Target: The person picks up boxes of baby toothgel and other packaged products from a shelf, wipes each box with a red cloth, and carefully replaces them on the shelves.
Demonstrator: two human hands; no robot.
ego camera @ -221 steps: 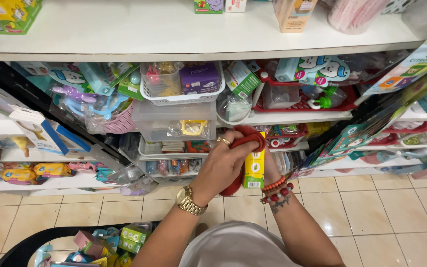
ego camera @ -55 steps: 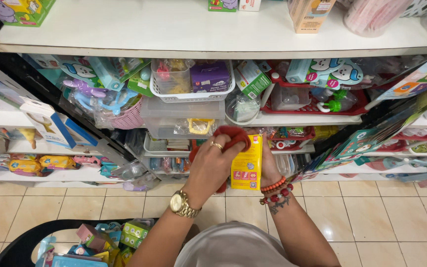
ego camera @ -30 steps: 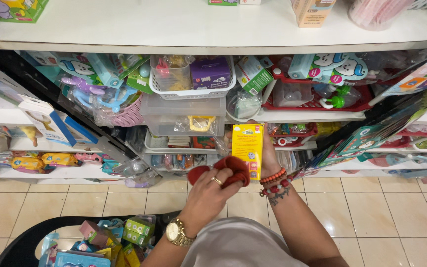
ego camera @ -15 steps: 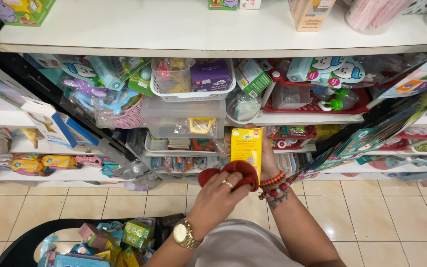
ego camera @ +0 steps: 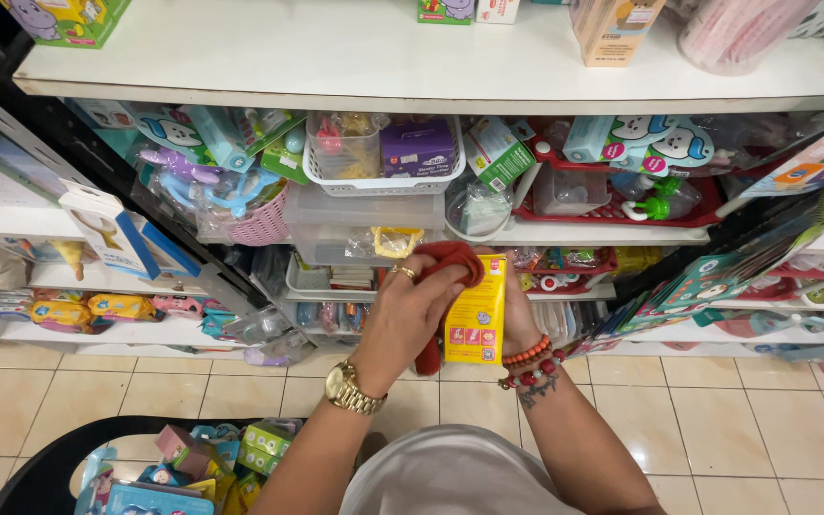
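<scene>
Fingers (ego camera: 431,286) of your left hand (ego camera: 410,315) are curled closed on a red cloth (ego camera: 448,262), pressing it against the yellow box (ego camera: 475,310). Your right hand (ego camera: 519,319) wraps the box from behind, upright, so its fingers are mostly hidden. Just above the fingers stands a clear plastic bin (ego camera: 336,215), and higher a white basket (ego camera: 379,181). Below left lies a black basket (ego camera: 59,458).

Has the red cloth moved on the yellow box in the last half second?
Yes. The red cloth went from the yellow box bottom to its top, nearer the clear bin.
</scene>
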